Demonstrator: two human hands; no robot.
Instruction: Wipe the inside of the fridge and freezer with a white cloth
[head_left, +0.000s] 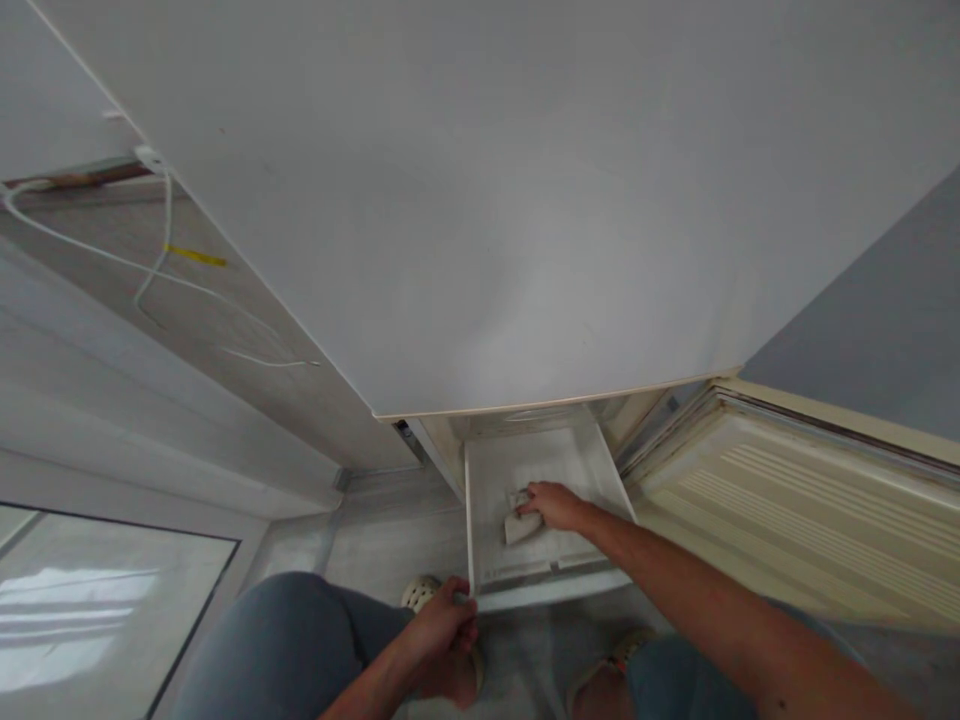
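Note:
A shallow white drawer (581, 465) is pulled partway out of the lower compartment of a white fridge (525, 200). Inside it, my right hand (553, 505) is closed on a pale cloth (521, 525), which lies bunched against the drawer's floor. At the drawer's front left corner is my left hand (448, 622), its fingers curled round the edge. Part of the cloth is hidden under my right fingers.
The fridge's lower door (802, 500) stands swung out to the right, its ribbed inner face showing. White cables (169, 225) with a yellow tag (196, 256) hang at the upper left. My knees and shoes (420, 592) flank the drawer. A glazed panel (82, 600) is at lower left.

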